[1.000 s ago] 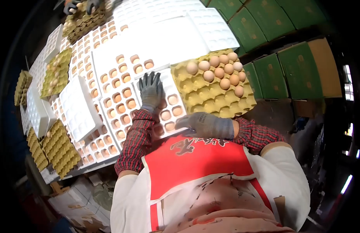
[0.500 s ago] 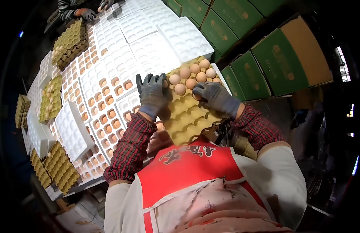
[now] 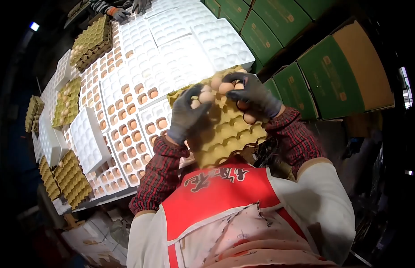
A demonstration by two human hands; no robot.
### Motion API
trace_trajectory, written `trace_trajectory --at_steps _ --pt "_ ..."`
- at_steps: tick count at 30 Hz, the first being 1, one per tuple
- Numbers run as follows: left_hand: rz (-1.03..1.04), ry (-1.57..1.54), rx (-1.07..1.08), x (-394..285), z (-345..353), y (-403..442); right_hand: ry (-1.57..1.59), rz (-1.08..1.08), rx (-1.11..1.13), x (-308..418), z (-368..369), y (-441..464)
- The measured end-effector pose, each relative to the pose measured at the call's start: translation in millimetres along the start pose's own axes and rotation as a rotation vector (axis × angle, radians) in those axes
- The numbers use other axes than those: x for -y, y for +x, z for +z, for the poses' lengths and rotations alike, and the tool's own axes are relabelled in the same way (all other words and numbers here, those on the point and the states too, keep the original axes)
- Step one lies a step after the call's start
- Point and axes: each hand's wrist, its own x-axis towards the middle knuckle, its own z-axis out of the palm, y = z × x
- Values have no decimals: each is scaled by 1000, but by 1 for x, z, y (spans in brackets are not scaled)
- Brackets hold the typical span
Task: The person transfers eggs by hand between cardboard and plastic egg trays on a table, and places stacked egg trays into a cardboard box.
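My left hand [image 3: 187, 115], in a grey work glove, curls round pale brown eggs [image 3: 206, 97] at the left side of a yellow pulp egg tray [image 3: 218, 134]. My right hand [image 3: 257, 94], gloved alike, closes on eggs [image 3: 226, 88] over the far right part of that tray. Two more eggs [image 3: 249, 118] show below the right hand, and others sit at the tray's far edge. The near cups of the tray hold no eggs. My fingers hide how many eggs each hand has.
White foam trays [image 3: 171, 58] cover the table, many cells holding eggs [image 3: 131, 108]. A loose foam piece [image 3: 89, 138] lies tilted on the left. Stacked pulp trays [image 3: 93, 40] stand farther back. Green cartons [image 3: 326, 76] line the right. Another person's gloved hand [image 3: 119, 14] is at the far end.
Both hands have closed on eggs and gathered them toward the middle of the tray's far part. The whole view has shifted slightly.
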Motion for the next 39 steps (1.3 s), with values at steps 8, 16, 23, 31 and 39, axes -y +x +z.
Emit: trace_trajectory --at_steps 8,16,23,31,39 --pt "-63 817 258 -32 7 54 -1093 -94 161 29 16 62" --pt "-97 396 -4 -6 -52 28 -683 -55 113 29 4 66" --pt "-417 671 4 108 -126 -31 -643 -350 297 94 108 83" --pt "-275 622 38 160 -137 -60 -1448 -364 781 27 274 149" --pt "-396 -56 -213 168 -157 -86 -1249 -101 877 64 248 169"
